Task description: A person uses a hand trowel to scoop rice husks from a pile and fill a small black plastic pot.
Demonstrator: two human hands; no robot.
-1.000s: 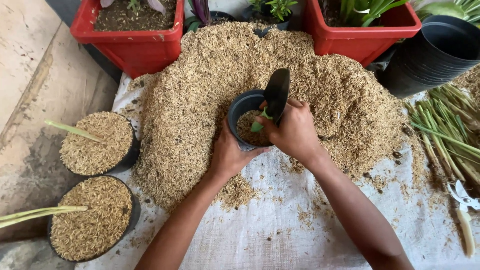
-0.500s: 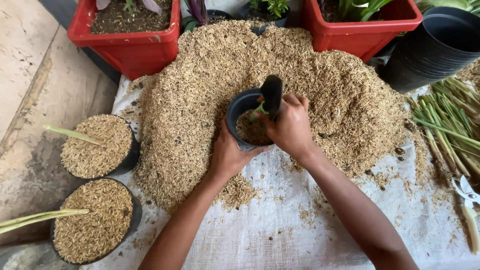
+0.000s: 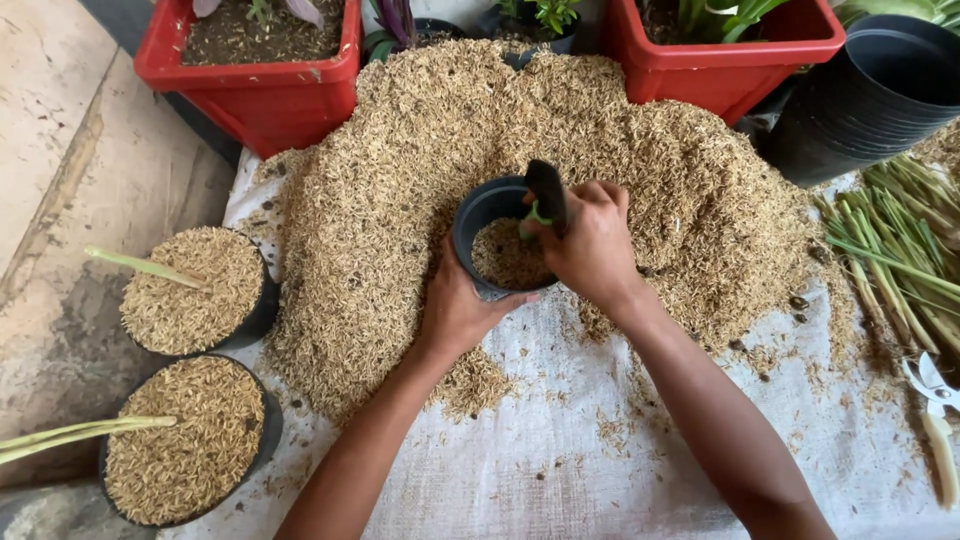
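White sheet under husk heap [image 3: 420, 150]: left hand [image 3: 462, 305] gripping pot [image 3: 497, 240], right hand [image 3: 590, 245] clutching trowel [image 3: 547, 195]; careless tilt risking spilled husks.

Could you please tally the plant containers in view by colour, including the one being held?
Red planter boxes: 2
Black pots filled with husk: 2
Black pot held in hands: 1
Stack of empty black pots: 1
Total: 6

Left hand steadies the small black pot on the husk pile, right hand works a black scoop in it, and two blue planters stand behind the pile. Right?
Not quite: the head view shows the planters red, not blue. The left hand, pot, right hand and scoop are as stated.
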